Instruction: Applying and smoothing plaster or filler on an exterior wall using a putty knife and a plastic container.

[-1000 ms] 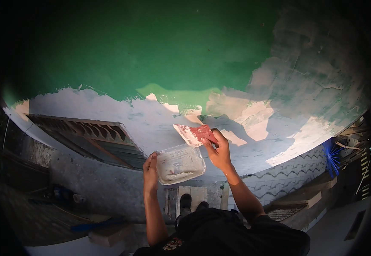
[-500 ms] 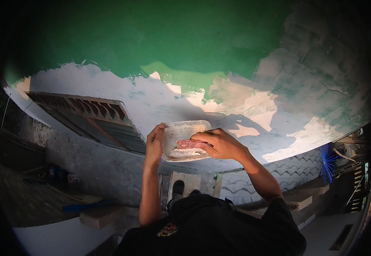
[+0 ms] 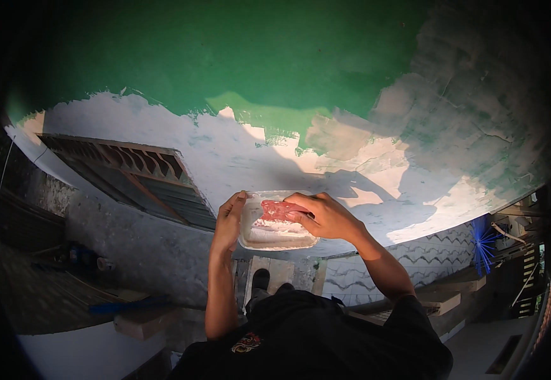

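Observation:
My left hand (image 3: 228, 223) grips the left rim of a shallow, whitish plastic tub (image 3: 280, 244), thumb at its upper corner. White paste is smeared over the tub's inside. Between the fingers and thumb of my right hand (image 3: 327, 216) is a red putty spreader (image 3: 274, 210) spotted with white. It lies over the inside of the tub, its wide end toward the left; whether its edge touches the bottom I cannot tell. Beyond both hands rises a wall, green (image 3: 212, 57) higher up and coated with rough white patches (image 3: 161, 126) lower down.
A slatted wooden window (image 3: 142, 171) is set in the wall at left. Below me, a shoe stands on a narrow board (image 3: 280, 269). A bristly blue object (image 3: 483, 244) is at right, with a ledge (image 3: 443, 301) nearer. Another blue item (image 3: 123, 305) lies at lower left.
The tub has come slightly lower in the picture. Within it, the spreader has shifted toward the far rim and tipped, showing more of its red face.

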Motion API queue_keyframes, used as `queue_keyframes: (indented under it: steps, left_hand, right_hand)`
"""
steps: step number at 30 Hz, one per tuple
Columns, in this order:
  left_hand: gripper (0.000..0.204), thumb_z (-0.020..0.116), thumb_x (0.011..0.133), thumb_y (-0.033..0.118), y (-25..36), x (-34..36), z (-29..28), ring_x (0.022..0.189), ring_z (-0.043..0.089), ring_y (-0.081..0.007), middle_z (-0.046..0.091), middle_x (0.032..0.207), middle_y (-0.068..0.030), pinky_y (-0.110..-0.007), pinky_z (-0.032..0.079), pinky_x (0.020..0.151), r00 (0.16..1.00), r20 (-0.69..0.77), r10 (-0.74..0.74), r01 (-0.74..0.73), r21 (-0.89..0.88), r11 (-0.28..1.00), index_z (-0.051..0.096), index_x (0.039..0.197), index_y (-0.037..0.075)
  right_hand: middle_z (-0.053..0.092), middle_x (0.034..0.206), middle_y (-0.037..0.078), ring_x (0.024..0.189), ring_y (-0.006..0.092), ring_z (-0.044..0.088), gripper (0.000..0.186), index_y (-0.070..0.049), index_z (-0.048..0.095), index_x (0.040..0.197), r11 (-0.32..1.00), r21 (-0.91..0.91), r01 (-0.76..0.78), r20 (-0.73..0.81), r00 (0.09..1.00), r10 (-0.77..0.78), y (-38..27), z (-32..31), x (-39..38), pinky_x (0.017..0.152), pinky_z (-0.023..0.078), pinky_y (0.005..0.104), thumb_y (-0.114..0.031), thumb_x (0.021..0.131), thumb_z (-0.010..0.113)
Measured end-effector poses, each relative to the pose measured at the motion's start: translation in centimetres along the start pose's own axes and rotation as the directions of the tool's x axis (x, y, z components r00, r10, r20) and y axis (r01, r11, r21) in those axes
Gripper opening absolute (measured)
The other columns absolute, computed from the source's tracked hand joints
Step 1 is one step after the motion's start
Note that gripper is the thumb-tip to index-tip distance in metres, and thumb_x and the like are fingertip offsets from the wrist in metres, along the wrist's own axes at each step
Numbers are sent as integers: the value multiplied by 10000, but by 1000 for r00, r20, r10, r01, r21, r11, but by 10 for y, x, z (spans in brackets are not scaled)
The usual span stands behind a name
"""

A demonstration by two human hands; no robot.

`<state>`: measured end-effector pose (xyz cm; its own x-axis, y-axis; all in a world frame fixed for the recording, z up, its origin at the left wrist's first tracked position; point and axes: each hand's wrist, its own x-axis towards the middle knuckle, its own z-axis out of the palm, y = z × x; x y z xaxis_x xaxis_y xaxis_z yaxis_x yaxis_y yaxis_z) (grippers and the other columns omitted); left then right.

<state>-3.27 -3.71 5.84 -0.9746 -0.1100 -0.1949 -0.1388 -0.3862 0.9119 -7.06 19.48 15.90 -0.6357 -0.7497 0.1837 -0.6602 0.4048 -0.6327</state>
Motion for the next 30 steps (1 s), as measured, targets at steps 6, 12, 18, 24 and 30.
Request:
queue_keyframes:
  steps: [6, 12, 18, 24, 30]
  left_hand:
    - [355, 521, 1035, 337, 0, -6, 1, 814, 566, -70, 657, 896, 0, -243, 459, 744, 999, 24, 41, -42, 41, 998, 691, 1038, 26]
    - [363, 541, 1023, 352, -4, -12, -8, 812, 564, -78, 660, 893, -6, -243, 455, 740, 997, -44, 60, -59, 25, 998, 700, 1020, 25]
    - [360, 539, 1022, 348, -9, -14, -13, 804, 570, -84, 660, 871, -7, -249, 458, 721, 991, -113, 69, -67, 20, 998, 698, 1005, 26]
    - [357, 526, 1030, 324, 3, -22, -10, 806, 575, -83, 668, 886, -13, -250, 459, 735, 996, -63, 65, -67, -24, 997, 690, 1047, 8]
    - [351, 525, 1031, 312, 3, -23, -7, 814, 582, -89, 670, 907, -14, -251, 465, 742, 992, -85, 97, -96, 13, 995, 693, 1050, 5]
  right_hand:
    - [685, 852, 164, 699, 334, 663, 219, -14, 618, 1078, 1000, 1, -21, -209, 978, 21, -9, -8, -2, 612, 496, 373, -136, 903, 672]
    - [680, 813, 121, 704, 311, 650, 224, -61, 640, 1088, 948, -225, 227, 48, 974, -222, -8, 22, -12, 643, 520, 392, -113, 874, 682]
    - [680, 818, 135, 742, 319, 652, 206, -46, 618, 1070, 969, -147, 198, 38, 980, -195, -5, 24, -16, 627, 504, 379, -122, 889, 682]
    - [656, 918, 70, 777, 92, 608, 135, -32, 528, 984, 918, 396, -31, -278, 949, 152, -8, 7, -21, 625, 447, 279, -86, 944, 646]
    - [598, 968, 6, 826, 36, 513, 118, -58, 508, 925, 565, 772, 290, -565, 720, 403, -21, -6, -2, 768, 425, 206, 0, 945, 609]
